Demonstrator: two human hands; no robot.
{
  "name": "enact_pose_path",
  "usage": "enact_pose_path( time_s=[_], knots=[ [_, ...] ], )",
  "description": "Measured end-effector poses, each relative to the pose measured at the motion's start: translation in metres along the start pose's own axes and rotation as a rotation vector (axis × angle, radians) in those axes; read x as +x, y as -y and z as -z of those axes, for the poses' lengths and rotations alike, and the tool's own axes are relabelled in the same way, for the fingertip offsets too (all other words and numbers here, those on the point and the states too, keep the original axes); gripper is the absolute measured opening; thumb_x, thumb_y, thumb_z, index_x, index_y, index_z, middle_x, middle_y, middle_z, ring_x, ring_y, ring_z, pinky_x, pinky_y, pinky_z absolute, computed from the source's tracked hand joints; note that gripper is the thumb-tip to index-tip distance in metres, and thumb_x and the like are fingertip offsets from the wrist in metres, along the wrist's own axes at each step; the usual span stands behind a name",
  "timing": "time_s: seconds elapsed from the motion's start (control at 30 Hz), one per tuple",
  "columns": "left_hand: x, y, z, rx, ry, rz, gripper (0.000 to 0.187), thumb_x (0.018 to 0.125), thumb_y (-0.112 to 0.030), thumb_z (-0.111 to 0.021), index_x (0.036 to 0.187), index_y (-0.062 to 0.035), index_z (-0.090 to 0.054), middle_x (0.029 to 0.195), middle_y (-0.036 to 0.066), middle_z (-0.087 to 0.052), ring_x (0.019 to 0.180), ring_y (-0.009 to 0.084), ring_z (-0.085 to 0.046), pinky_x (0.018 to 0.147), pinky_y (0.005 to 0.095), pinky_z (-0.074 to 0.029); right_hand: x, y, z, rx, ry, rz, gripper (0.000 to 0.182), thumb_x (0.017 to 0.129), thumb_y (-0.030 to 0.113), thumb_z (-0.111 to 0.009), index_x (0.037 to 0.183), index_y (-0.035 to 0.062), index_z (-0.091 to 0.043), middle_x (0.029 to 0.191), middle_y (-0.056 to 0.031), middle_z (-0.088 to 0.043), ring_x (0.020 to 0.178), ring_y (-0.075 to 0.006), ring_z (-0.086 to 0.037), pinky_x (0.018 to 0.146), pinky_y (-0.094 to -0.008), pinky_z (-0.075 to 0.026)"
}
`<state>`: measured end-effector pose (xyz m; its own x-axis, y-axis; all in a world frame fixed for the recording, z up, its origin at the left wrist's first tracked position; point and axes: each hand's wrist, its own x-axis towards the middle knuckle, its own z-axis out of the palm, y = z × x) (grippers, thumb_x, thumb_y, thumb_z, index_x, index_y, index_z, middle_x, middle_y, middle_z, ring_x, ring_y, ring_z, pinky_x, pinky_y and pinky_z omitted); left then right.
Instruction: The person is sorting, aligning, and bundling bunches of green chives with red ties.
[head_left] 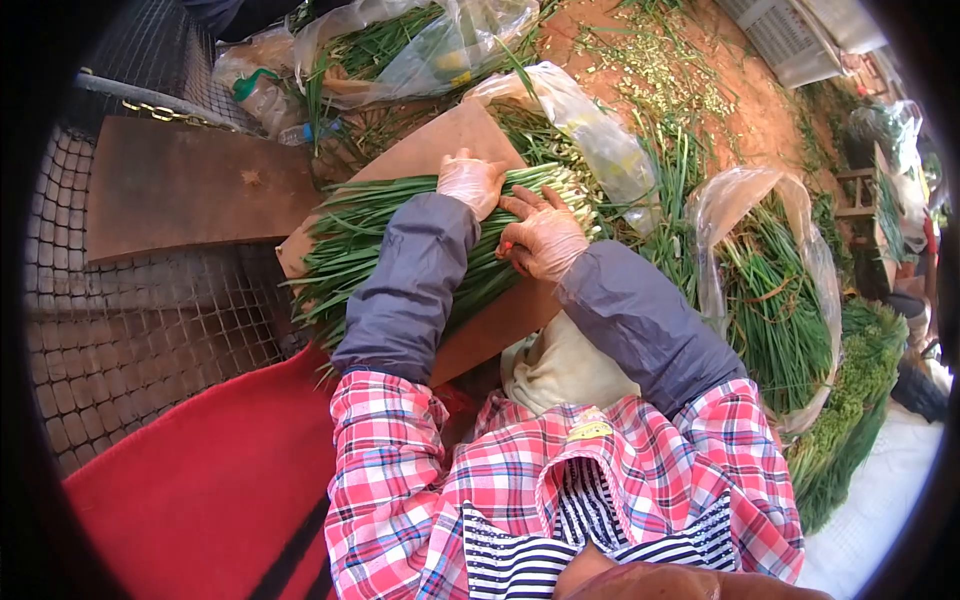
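Observation:
A thick pile of long green garlic chives [380, 232] lies across a brown board [462, 130] in front of me, pale stem ends toward the right. My left hand [472, 184], in a thin clear glove, has its fingers curled over the far side of the pile. Close beside it, my right hand [548, 240], gloved too, grips stalks near the pale ends, its upper fingers partly stretched. Something small and red shows at its lower fingers; I cannot make out what it is. The fingertips of both hands are partly hidden among the stalks.
Clear plastic bags of chives lie beyond the board [400, 70] and at the right [775, 300]. More greens [850, 400] lie at far right. Trimmings [690, 80] litter the ground. At left are a brown panel [190, 190], wire mesh [150, 340] and red cloth [220, 470].

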<state>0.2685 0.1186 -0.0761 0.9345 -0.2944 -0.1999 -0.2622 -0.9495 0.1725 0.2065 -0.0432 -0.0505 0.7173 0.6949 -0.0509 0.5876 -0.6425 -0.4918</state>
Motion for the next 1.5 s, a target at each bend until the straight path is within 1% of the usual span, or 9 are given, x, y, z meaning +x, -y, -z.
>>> enact_pose_path(
  time_s=[0.17,0.27,0.47,0.7,0.9,1.0,1.2,1.4,1.5],
  knots=[
    [-0.045,-0.014,0.008,-0.076,-0.113,0.013,0.023,0.082,-0.021,-0.048,0.093,-0.0106,-0.065,0.082,0.014,-0.063,0.089,0.0297,-0.056,0.082,0.0484,-0.037,-0.013,-0.001,0.001,0.161,-0.023,0.035,0.013,0.067,0.018,-0.065,0.079,0.0213,-0.064,0.125,-0.0088,-0.047,0.124,-0.0298,-0.034,0.101,-0.0530,-0.021],
    [-0.067,-0.019,-0.020,-0.427,-0.220,0.077,0.021,0.082,-0.019,-0.048,0.089,-0.0084,-0.064,0.080,0.014,-0.061,0.083,0.0325,-0.057,0.082,0.0522,-0.037,-0.026,-0.003,-0.010,0.156,0.026,0.114,0.014,0.064,0.025,-0.067,0.079,0.0227,-0.066,0.125,-0.0082,-0.046,0.124,-0.0290,-0.034,0.104,-0.0498,-0.019],
    [-0.094,-0.033,-0.016,-0.552,-0.207,0.141,0.021,0.081,-0.013,-0.049,0.098,-0.0074,-0.059,0.090,0.016,-0.058,0.084,0.0345,-0.056,0.072,0.0423,-0.045,-0.016,0.020,0.028,-0.137,0.291,0.161,0.012,0.065,0.026,-0.067,0.077,0.0266,-0.065,0.137,-0.0088,-0.035,0.129,-0.0351,-0.023,0.106,-0.0510,-0.013],
    [-0.089,-0.038,-0.025,-0.293,-0.399,0.222,0.017,0.078,-0.017,-0.054,0.091,-0.0099,-0.062,0.104,0.013,-0.060,0.090,0.0348,-0.055,0.079,0.0453,-0.044,-0.010,0.005,0.013,-0.030,0.339,0.103,0.014,0.067,0.030,-0.069,0.080,0.0273,-0.066,0.135,-0.0088,-0.037,0.129,-0.0323,-0.024,0.105,-0.0515,-0.015],
    [-0.089,-0.043,-0.003,-0.195,-0.141,0.283,0.019,0.080,-0.020,-0.051,0.093,-0.0113,-0.063,0.082,0.013,-0.064,0.093,0.0342,-0.054,0.082,0.0439,-0.043,-0.010,0.003,0.012,0.070,0.274,0.100,0.012,0.063,0.028,-0.069,0.074,0.0231,-0.066,0.132,-0.0097,-0.040,0.127,-0.0332,-0.028,0.103,-0.0535,-0.017],
    [-0.091,-0.038,-0.016,-0.092,-0.298,0.181,0.022,0.082,-0.023,-0.049,0.095,-0.0097,-0.061,0.081,0.013,-0.063,0.088,0.0328,-0.056,0.079,0.0464,-0.042,-0.007,0.014,0.025,-0.099,0.320,0.096,0.016,0.065,0.031,-0.070,0.079,0.0241,-0.066,0.135,-0.0091,-0.037,0.128,-0.0335,-0.026,0.103,-0.0557,-0.015],
    [-0.094,-0.046,-0.004,-0.429,-0.022,0.368,0.024,0.083,-0.020,-0.049,0.100,-0.0055,-0.058,0.083,0.018,-0.061,0.081,0.0341,-0.058,0.081,0.0433,-0.042,0.004,0.007,0.022,-0.021,0.393,0.123,0.017,0.067,0.036,-0.068,0.076,0.0226,-0.065,0.135,-0.0095,-0.037,0.125,-0.0330,-0.031,0.101,-0.0565,-0.017],
    [-0.103,-0.010,-0.051,-0.509,-0.618,0.533,0.028,0.081,-0.010,-0.052,0.108,-0.0022,-0.050,0.095,0.023,-0.058,0.085,0.0363,-0.057,0.078,0.0408,-0.045,0.003,0.007,0.021,-0.054,0.386,0.085,0.018,0.067,0.036,-0.068,0.081,0.0252,-0.067,0.134,-0.0084,-0.039,0.124,-0.0287,-0.035,0.099,-0.0533,-0.022],
    [-0.101,0.000,-0.043,-0.481,-0.340,0.731,0.033,0.079,-0.016,-0.056,0.109,-0.0023,-0.050,0.095,0.022,-0.059,0.088,0.0355,-0.058,0.078,0.0397,-0.045,0.003,0.009,0.023,-0.057,0.406,0.061,0.019,0.068,0.037,-0.067,0.083,0.0265,-0.067,0.134,-0.0078,-0.039,0.124,-0.0283,-0.034,0.099,-0.0523,-0.023]
  ],
)
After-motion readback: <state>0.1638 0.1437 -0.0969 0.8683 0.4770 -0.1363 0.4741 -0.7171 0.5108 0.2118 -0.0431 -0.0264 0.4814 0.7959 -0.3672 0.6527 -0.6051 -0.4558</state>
